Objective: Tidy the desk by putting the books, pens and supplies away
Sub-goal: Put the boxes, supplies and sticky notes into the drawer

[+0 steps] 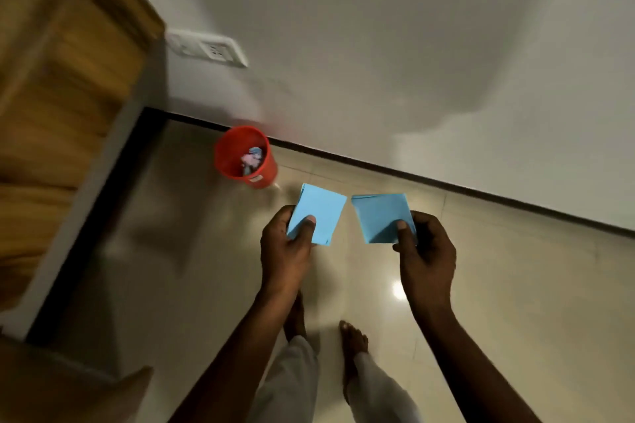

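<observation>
A person stands on a glossy beige tiled floor [515, 285], seen from their own head looking down, with both arms stretched forward. The left hand [285, 247] pinches a blue paper piece [324, 208] near its lower edge, thumb pressed on the front and fingers curled behind. The right hand [427, 251] grips a second blue paper piece [376, 213] the same way, thumb on top near its lower right corner. The two pieces are held side by side at about the same height, close together but not touching. It is unclear whether each is a single sheet or a small stack, though the left one shows layered edges. Just beyond the left piece, a red bin [269, 170] stands on the floor near the foot of a pale wall [412, 45], with pink and blue scraps [252, 158] inside it. A white wall socket [206, 46] sits on the wall above the bin. Blurred wooden furniture [68, 79] fills the left side. Bare feet [354, 340] and light trousers [292, 381] show below the arms.
</observation>
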{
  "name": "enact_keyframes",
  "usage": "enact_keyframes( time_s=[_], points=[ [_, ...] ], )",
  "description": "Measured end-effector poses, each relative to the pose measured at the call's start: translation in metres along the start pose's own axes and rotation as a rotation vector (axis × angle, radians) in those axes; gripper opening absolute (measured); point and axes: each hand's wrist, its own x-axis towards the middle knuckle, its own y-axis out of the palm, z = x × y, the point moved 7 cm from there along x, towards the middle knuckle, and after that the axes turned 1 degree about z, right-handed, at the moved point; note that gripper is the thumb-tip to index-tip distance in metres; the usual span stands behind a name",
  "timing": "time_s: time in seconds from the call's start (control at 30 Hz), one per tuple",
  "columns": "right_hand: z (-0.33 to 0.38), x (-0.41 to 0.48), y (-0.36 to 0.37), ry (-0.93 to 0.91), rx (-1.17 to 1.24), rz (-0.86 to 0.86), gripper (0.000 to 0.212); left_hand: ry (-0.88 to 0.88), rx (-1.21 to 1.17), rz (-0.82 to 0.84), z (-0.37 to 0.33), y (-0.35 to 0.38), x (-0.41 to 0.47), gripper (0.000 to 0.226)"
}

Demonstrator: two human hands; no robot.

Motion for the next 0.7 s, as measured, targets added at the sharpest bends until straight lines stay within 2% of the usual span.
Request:
enact_keyframes(
  time_s=[0.2, 0.4, 0.53, 0.7],
  points=[
    [0.133, -0.033, 0.051, -0.153, 0.034, 0.225, 0.009, 0.091, -0.055, -0.200, -0.079, -0.120, -0.050, 0.027],
    [0.206, -0.094, 0.110, -0.258, 0.044, 0.513, 0.011, 0.157, -0.052, -0.481, -0.103, -0.234, -0.129, 0.031],
    [0.228, -0.146, 0.158, -0.308, 0.009, 0.721, 0.015, 0.141, -0.191, -0.626, -0.081, -0.301, -0.192, 0.020],
    [0.240, -0.223, 0.224, -0.366, -0.025, 0.954, 0.012, 0.015, -0.214, -0.812, -0.016, -0.376, -0.269, 0.016]
  ],
)
